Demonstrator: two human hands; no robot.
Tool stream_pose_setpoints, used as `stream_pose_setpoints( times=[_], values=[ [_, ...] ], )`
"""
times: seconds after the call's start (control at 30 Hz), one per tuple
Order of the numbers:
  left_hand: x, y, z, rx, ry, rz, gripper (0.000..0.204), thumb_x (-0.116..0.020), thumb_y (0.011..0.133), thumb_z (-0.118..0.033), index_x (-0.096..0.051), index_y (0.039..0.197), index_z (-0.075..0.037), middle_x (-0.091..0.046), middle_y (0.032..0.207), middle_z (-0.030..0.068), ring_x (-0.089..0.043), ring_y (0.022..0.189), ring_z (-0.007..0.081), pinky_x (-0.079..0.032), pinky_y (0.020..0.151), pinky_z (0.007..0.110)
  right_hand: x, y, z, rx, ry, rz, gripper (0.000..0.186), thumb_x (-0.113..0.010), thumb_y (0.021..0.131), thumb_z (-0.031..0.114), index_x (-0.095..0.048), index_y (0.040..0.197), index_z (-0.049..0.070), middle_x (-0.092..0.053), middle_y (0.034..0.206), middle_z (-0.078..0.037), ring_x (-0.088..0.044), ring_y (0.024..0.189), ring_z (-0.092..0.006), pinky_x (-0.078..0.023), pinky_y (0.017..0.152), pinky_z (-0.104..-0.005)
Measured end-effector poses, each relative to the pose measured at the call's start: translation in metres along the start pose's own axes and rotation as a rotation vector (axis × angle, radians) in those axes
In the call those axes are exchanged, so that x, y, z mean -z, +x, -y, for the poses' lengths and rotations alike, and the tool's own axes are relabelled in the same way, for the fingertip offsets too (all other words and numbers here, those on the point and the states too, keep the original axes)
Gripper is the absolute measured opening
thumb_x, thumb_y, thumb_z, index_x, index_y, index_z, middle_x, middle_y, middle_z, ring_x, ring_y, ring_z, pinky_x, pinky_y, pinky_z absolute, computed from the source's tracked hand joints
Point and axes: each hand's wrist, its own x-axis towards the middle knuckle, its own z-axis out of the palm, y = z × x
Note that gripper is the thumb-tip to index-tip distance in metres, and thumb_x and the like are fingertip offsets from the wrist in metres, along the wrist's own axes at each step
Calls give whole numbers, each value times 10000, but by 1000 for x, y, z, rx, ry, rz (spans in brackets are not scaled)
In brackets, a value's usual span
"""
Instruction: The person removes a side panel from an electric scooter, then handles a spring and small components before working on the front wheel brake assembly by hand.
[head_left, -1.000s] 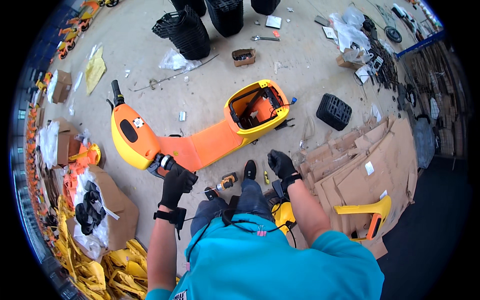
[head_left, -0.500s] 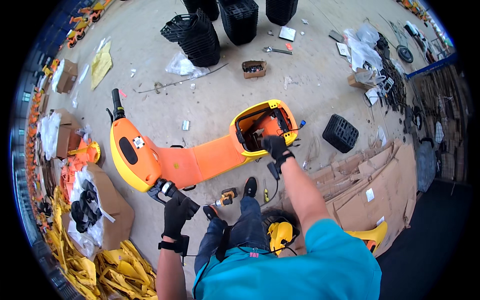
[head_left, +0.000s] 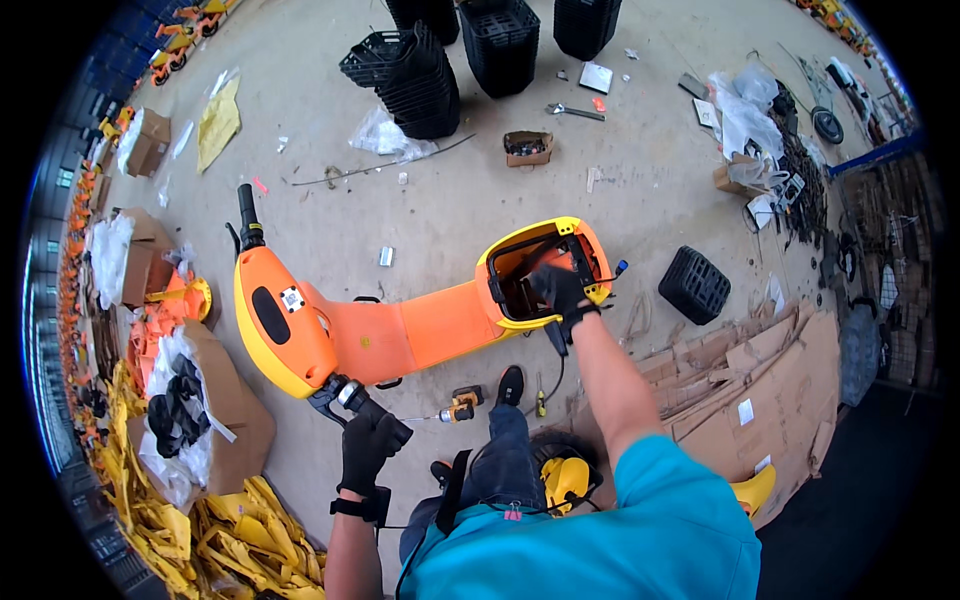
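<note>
The largest thing I see is the orange and yellow plastic scooter [head_left: 425,335], which stands on the grey concrete floor [head_left: 330,225] in front of the person. To the right of the person, flat brown cardboard sheets [head_left: 765,390] lie in a pile. At the scooter's rear, the deep open compartment with an orange and yellow rim [head_left: 591,247] has no seat above it. A black plastic lattice basket [head_left: 695,286] lies apart from the scooter, on the right.

The left hand [head_left: 368,447], in a black glove, is closed around the near black handlebar grip [head_left: 399,432]. The right hand [head_left: 560,290], also gloved, is at the near edge of the compartment; I cannot tell if its fingers are clamped on the rim or only lie over it. The yellow and black power drill [head_left: 463,403] and, smaller, the yellow-handled screwdriver [head_left: 541,403] rest on the floor, not in use.

As I judge, the work is partly done: the front cover and handlebar look fitted, while the compartment stays uncovered and the small blue connector [head_left: 622,266] sticks out, seemingly unattached.
</note>
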Motion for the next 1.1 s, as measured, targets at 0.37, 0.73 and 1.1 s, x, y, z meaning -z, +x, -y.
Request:
stream_pose_setpoints(
  times=[0.37, 0.73, 1.1],
  values=[
    [4, -2, 14, -39, 29, 17, 232, -577, 875, -171, -613, 738, 13, -613, 563, 82, -596, 473, 133, -456, 444, 252, -47, -353, -81, -546, -607, 755, 316, -499, 853, 333, -674, 1067, 182, -665, 1014, -134, -635, 928, -320, -482, 831, -421],
    [16, -2, 8, -83, -60, 262, 254, -533, 905, -205, -615, 810, 15, -578, 599, 45, -545, 487, 90, -418, 444, 201, -20, -382, -18, -195, -805, 408, 164, -583, 754, 263, -665, 812, 133, -665, 816, -131, -644, 800, -312, -497, 698, -444],
    [36, -6, 45, -232, -80, 600, 195, -566, 900, -204, -597, 887, -13, -601, 692, 41, -568, 601, 91, -452, 537, 217, -92, -506, 50, -296, -1025, 339, 209, -616, 718, 270, -706, 847, 132, -681, 891, -117, -644, 840, -306, -504, 755, -374]
  ],
)
